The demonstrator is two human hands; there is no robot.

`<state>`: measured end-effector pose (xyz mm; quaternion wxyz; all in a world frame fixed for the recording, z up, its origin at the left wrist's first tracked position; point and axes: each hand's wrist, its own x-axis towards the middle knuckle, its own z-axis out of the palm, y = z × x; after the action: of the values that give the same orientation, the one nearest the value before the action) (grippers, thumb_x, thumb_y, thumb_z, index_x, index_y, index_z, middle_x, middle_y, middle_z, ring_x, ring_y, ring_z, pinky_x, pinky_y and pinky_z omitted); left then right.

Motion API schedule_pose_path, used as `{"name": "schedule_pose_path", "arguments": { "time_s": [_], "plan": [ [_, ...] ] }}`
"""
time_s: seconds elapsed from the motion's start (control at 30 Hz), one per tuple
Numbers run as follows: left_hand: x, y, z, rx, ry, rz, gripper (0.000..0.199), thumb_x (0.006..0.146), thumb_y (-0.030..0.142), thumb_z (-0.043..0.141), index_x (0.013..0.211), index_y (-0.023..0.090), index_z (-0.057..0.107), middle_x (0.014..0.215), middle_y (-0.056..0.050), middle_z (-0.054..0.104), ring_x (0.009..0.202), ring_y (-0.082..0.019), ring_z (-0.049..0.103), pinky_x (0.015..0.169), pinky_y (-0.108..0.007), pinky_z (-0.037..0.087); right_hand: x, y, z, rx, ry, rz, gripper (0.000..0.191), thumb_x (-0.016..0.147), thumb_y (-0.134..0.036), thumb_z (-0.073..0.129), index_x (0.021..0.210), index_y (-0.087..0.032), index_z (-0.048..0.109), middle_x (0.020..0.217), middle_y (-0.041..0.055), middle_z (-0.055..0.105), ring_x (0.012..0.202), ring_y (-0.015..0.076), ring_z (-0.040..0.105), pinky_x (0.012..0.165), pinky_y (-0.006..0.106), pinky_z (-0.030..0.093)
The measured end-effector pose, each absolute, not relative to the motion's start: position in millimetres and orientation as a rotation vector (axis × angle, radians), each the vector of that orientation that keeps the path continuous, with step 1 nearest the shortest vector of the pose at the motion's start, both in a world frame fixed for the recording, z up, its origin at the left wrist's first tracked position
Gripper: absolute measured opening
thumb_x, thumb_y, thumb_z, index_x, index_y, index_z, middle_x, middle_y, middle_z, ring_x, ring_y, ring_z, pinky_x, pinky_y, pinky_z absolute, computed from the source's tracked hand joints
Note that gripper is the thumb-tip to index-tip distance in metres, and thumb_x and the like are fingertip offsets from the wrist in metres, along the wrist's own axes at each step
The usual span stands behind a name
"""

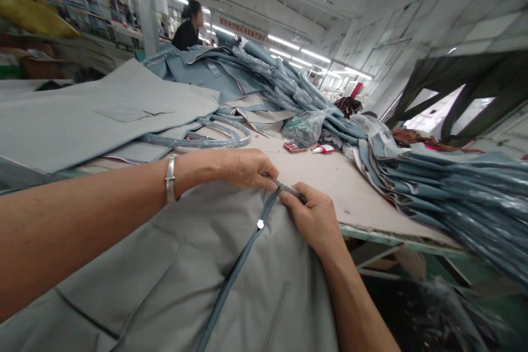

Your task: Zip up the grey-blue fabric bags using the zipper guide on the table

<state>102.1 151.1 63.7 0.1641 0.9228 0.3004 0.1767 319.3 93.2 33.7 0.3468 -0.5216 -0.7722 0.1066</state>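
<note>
From where I'm standing, the grey cloth is lying in front of the worker, nearest to us, covering the near side of the table. The left hand is pinching one end of a narrow dark edge at its far side, and the right hand is gripping the other end, fingers closed, just beside it. A blue strip is running down toward us from between them, with a white dot sitting on it. The step in hand, I'm judging, is lining up and holding that edge where the strip is meeting it. The next move seems to be calling for both pinches staying firm and level, without puckering the cloth. Farther right, a blue bundle is spilling over the table.
</note>
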Motion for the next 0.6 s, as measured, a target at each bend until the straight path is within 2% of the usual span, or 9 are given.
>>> {"name": "schedule_pose_path", "arguments": {
  "time_s": [0.1, 0.27, 0.4, 0.6],
  "plan": [
    [108, 160, 82, 2.711, 0.896, 0.598, 0.026, 0.086, 0.038, 0.060, 0.070, 0.017, 0.065, 0.053, 0.005, 0.047, 0.055, -0.011, 0.040, 0.055, -0.024, 0.027, 319, 106, 55, -1.358, -1.975, 0.200, 0.027, 0.083, -0.041, 0.059, 0.066, -0.020, 0.059, 0.057, -0.0034, 0.050, 0.060, 0.0157, 0.047, 0.057, 0.027, 0.032],
    [115, 183, 118, 2.817, 0.986, 0.740, 0.021, 0.083, 0.033, 0.063, 0.069, 0.017, 0.067, 0.052, 0.007, 0.044, 0.055, -0.011, 0.038, 0.058, -0.025, 0.027, 315, 133, 103, -1.338, -1.996, 0.008, 0.016, 0.078, -0.033, 0.064, 0.072, -0.018, 0.068, 0.064, -0.0004, 0.059, 0.066, 0.0184, 0.052, 0.061, 0.029, 0.032],
    [112, 193, 140, 2.860, 1.077, 0.882, 0.020, 0.083, 0.032, 0.064, 0.071, 0.017, 0.069, 0.053, 0.007, 0.043, 0.057, -0.010, 0.038, 0.060, -0.026, 0.026, 310, 151, 134, -1.321, -2.017, -0.161, 0.016, 0.078, -0.028, 0.070, 0.066, -0.017, 0.067, 0.059, -0.0009, 0.054, 0.064, 0.0181, 0.049, 0.063, 0.031, 0.030],
    [100, 224, 177, 2.914, 1.147, 1.051, 0.017, 0.081, 0.027, 0.069, 0.069, 0.015, 0.069, 0.053, 0.007, 0.042, 0.056, -0.010, 0.035, 0.062, -0.028, 0.023, 298, 195, 174, -1.321, -2.002, -0.226, 0.011, 0.080, -0.023, 0.077, 0.075, -0.014, 0.074, 0.059, -0.0016, 0.055, 0.062, 0.0156, 0.050, 0.061, 0.030, 0.033]
  ]
}}
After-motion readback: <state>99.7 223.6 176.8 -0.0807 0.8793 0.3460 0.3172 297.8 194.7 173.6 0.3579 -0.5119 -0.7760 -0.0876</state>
